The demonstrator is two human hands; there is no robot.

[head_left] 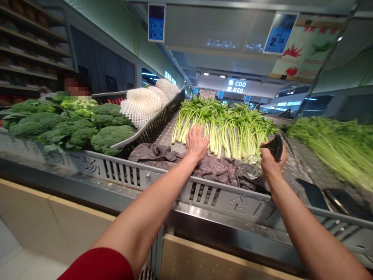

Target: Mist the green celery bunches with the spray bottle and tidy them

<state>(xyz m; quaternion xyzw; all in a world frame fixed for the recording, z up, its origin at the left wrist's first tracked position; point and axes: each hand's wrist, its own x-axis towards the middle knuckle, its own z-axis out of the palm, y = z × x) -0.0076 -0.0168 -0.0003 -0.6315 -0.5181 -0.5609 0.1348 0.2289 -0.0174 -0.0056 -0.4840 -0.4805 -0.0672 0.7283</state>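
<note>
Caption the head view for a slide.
Left hand by leafy green stalks, right hand holding a black object, broccoli and net-wrapped produce at frame left.

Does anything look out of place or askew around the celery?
Yes. Two dark, phone-like slabs lie inside the grey front rail, beside the right hand; they don't look like produce. The dark cloth is also bunched and wrinkled in front of the celery rather than flat.

Deep red sleeve point(99, 266), bare forearms point(154, 196), bare hands point(197, 144)
</note>
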